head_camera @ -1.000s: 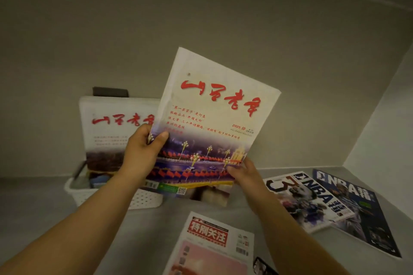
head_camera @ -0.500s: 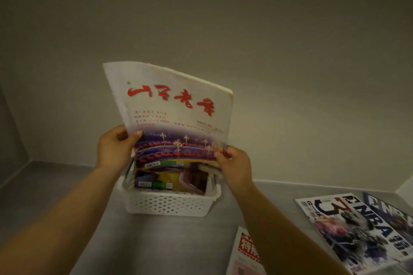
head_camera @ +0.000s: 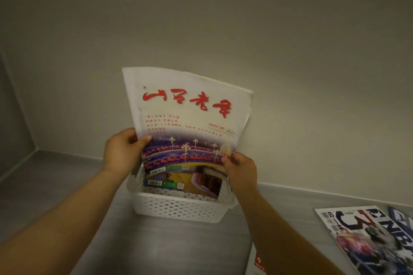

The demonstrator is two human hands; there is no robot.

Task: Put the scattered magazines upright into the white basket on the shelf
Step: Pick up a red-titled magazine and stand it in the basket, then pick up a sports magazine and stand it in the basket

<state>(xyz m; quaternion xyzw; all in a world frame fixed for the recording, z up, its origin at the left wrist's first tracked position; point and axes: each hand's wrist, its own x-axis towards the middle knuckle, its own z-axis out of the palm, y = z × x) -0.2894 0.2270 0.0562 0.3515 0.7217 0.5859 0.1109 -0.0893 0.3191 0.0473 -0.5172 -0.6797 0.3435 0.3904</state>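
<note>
Underneath everything, starting from the far left: the grey shelf (head_camera: 67, 185). Pinching the left edge of the white-covered magazine with the red brush-lettered title (head_camera: 190, 116) in the left hand (head_camera: 124, 152), thumb on the front cover, fingers (head_camera: 130, 133) curled behind. Holding it upright, top edge sloping down toward the right, lower part down inside the white perforated plastic basket (head_camera: 178, 210) on the shelf. Contact between its bottom edge and the basket floor: impossible to tell. Just behind its right edge, white page edges, seemingly of a second magazine standing in the basket. Pinching the lower right edge in the right hand (head_camera: 242, 171), thumb in front, other fingers hidden behind the paper.

To finish this step well:
- Level the top edge first, to guard against a rightward slump.
- Lower straight down with both hands together, seating the bottom edge by feel.
- Slide flat against the pages behind, never across their corners, to avoid a folded cover.
- Loosen the right pinch first, then the left, checking for sag before letting go.

Further right, flat on the shelf and well apart from the basket, all yet to go in:
- a red-and-white magazine (head_camera: 257, 263) at the bottom edge
- a glossy NBA magazine with a big red 3 (head_camera: 366, 236)
- a blue-covered magazine (head_camera: 402, 219) at the frame edge
</note>
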